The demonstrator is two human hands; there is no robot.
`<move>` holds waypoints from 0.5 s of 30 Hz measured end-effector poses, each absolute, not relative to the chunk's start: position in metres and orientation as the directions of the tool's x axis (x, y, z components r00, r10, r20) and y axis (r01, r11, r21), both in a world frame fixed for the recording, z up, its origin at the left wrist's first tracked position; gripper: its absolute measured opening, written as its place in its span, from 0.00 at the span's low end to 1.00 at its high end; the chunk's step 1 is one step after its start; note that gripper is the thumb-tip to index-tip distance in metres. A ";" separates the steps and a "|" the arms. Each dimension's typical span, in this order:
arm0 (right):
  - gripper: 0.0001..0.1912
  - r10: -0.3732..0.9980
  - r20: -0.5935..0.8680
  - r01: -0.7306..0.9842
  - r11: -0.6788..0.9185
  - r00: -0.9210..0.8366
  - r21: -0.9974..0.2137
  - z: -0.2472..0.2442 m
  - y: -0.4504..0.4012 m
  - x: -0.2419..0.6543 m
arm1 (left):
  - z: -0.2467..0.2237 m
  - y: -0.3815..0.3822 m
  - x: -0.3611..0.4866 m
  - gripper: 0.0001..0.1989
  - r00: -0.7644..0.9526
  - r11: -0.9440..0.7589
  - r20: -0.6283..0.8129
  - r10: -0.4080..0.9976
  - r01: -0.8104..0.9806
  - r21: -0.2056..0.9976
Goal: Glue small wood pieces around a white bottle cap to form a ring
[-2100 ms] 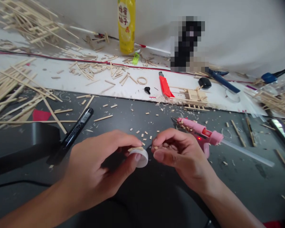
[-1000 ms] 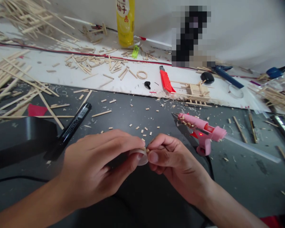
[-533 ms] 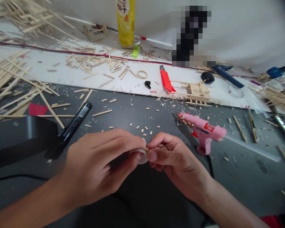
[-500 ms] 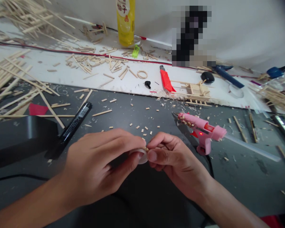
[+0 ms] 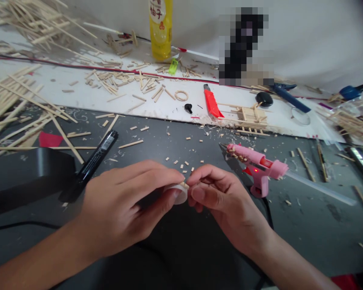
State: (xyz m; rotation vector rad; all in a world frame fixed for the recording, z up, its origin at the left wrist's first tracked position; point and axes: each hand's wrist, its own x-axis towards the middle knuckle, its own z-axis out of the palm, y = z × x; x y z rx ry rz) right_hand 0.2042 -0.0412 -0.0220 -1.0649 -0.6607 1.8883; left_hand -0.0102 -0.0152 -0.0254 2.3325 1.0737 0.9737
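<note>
My left hand pinches a small round whitish piece between thumb and fingers, in front of my body. A tiny bit of pale wood shows at its upper edge. Beside it, my right hand has its thumb and index finger bent together at the right edge of the round piece; whether something is between them is hidden. Several small wood bits lie on the dark table just beyond my fingers.
A pink glue gun with a lit red light stands right of my hands. A black marker leans at the left by a black box. Behind are a red cutter, a small stick structure, a yellow bottle and stick piles.
The round piece has tilted and shows more of its side. My right fingertips have shifted slightly, and the pale wood bit at the edge is more visible.
</note>
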 end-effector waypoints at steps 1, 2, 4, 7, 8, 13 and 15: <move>0.05 0.877 -0.402 -0.402 -0.478 -0.262 -0.781 -0.022 -0.042 0.204 | -0.025 -0.015 -0.010 0.06 0.466 -0.631 0.430 0.773 0.499 0.594; 0.04 0.888 -0.385 -0.394 -0.457 -0.252 -0.797 -0.021 -0.043 0.204 | -0.025 -0.016 -0.010 0.07 0.470 -0.633 0.430 0.771 0.496 0.594; 0.03 0.904 -0.356 -0.391 -0.425 -0.238 -0.816 -0.020 -0.044 0.203 | -0.025 -0.017 -0.010 0.07 0.473 -0.636 0.430 0.769 0.495 0.592; 0.03 0.916 -0.335 -0.388 -0.397 -0.219 -0.832 -0.016 -0.045 0.201 | -0.025 -0.019 -0.010 0.07 0.470 -0.638 0.434 0.769 0.513 0.574; 0.04 0.919 -0.330 -0.381 -0.391 -0.215 -0.838 -0.015 -0.045 0.200 | -0.025 -0.020 -0.010 0.07 0.474 -0.644 0.437 0.764 0.520 0.561; 0.06 0.918 -0.349 -0.335 -0.395 -0.189 -0.856 -0.011 -0.045 0.200 | -0.022 -0.020 -0.012 0.08 0.519 -0.679 0.439 0.734 0.538 0.500; 0.08 0.910 -0.367 -0.348 -0.413 -0.192 -0.841 -0.011 -0.044 0.200 | -0.021 -0.020 -0.012 0.08 0.525 -0.681 0.435 0.732 0.548 0.486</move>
